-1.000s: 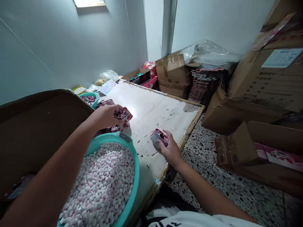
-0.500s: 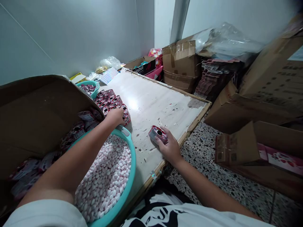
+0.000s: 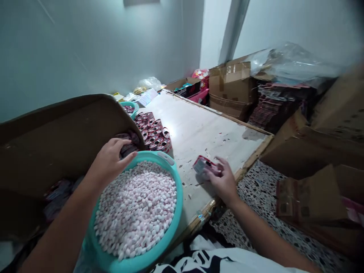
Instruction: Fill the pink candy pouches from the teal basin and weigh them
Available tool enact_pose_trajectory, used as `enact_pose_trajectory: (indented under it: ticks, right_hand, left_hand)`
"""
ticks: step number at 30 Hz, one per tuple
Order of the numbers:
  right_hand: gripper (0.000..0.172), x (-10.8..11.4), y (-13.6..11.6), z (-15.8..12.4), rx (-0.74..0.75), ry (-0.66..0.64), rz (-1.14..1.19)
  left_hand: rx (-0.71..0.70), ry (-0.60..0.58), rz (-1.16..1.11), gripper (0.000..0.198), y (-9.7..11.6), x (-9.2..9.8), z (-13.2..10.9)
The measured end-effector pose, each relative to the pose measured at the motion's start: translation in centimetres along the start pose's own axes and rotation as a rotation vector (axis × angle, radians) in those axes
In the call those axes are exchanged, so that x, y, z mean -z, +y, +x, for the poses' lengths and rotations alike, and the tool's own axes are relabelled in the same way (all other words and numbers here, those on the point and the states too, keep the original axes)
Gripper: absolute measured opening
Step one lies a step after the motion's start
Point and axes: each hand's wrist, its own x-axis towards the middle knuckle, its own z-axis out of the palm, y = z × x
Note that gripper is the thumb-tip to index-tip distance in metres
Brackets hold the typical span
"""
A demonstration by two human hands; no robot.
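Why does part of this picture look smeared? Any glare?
Head view: the cardboard boxes at right and the right hand gripping the small pack are motion-blurred; the candies in the teal basin look sharp; only soft sheen on the white table.

Smooth teal plastic basin point(image 3: 178, 201) of matt pink-and-white candy pellets point(image 3: 136, 208). Dull brown cardboard box point(image 3: 62, 136). Chipped, scuffed white painted wooden tabletop point(image 3: 204, 132). Glossy pink printed packet point(image 3: 202, 166). Speckled stone floor point(image 3: 256, 189).

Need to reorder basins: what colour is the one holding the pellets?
The basin is teal; head view.
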Motion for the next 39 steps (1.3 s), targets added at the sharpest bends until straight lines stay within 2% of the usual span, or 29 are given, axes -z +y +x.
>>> enact_pose_trajectory:
  ticks: [2,4,6,7,9,11,14,16,18,20,22,24,30,34,39]
  right_hand:
    - [0.085,-0.7,-1.7,-0.4,-0.008,-0.007,0.157]
    - [0.077,-2.2,-4.3,-1.2,0.097,-0.139,0.245]
    - [0.059,-4.6,-7.5,-2.5,0.298,-0.419,0.245]
    - [0.052,-6.0,-9.0,-3.3,0.401,-0.582,0.226]
    - [0.054,-9.2,-11.5,-4.6,0.554,-0.852,0.174]
    - [0.059,-12.1,-12.9,-5.4,0.645,-0.993,0.137]
    - [0.058,-14.8,-13.2,-5.8,0.745,-0.992,0.034]
    - [0.059,-15.3,-12.7,-5.7,0.768,-0.922,-0.152]
    - [0.068,-15.1,-12.3,-5.7,0.711,-0.914,-0.425]
    - [0.087,-14.7,-12.0,-5.8,0.631,-1.007,-0.692]
    - [0.103,-14.4,-12.0,-5.8,0.619,-1.114,-0.875]
    - [0.105,-14.4,-12.3,-5.6,0.648,-1.156,-0.95]
    - [0.09,-14.4,-13.9,-5.3,0.629,-1.16,-0.98]
    - [0.068,-14.5,-13.7,-5.5,0.61,-1.072,-0.96]
    - [0.035,-14.9,-12.8,-5.3,0.59,-1.027,-0.904]
  left_hand:
    - [0.148,0.04,-0.024,0.054,-2.2,0.9,-4.3]
    - [0.266,0.032,-0.229,0.052,-2.9,0.9,-8.3]
    - [0.307,0.01,-0.536,0.058,-2.2,0.2,-11.6]
    - [0.301,-0.002,-0.677,0.069,-1.6,-0.4,-12.8]
    - [0.245,0.016,-0.752,0.083,-0.4,-1.7,-14.3]
    - [0.191,0.063,-0.716,0.064,0.1,-2.8,-14.8]
    - [0.13,0.13,-0.618,0.038,-0.6,-3.7,-14.5]
    - [0.129,0.161,-0.621,0.033,-1.6,-3.8,-14.4]
    - [0.183,0.224,-0.648,0.033,-2.6,-3.7,-14.6]
    - [0.253,0.322,-0.615,0.035,-3.2,-3.6,-15.0]
    - [0.299,0.39,-0.549,0.033,-3.7,-3.6,-15.3]
    - [0.308,0.397,-0.524,0.03,-3.9,-3.7,-15.5]
    - [0.161,0.27,-0.5,0.03,-4.6,-4.7,-15.5]
    - [0.099,0.121,-0.482,0.029,-4.7,-4.7,-15.5]
    - [0.071,0.07,-0.496,0.026,-3.8,-3.8,-15.7]
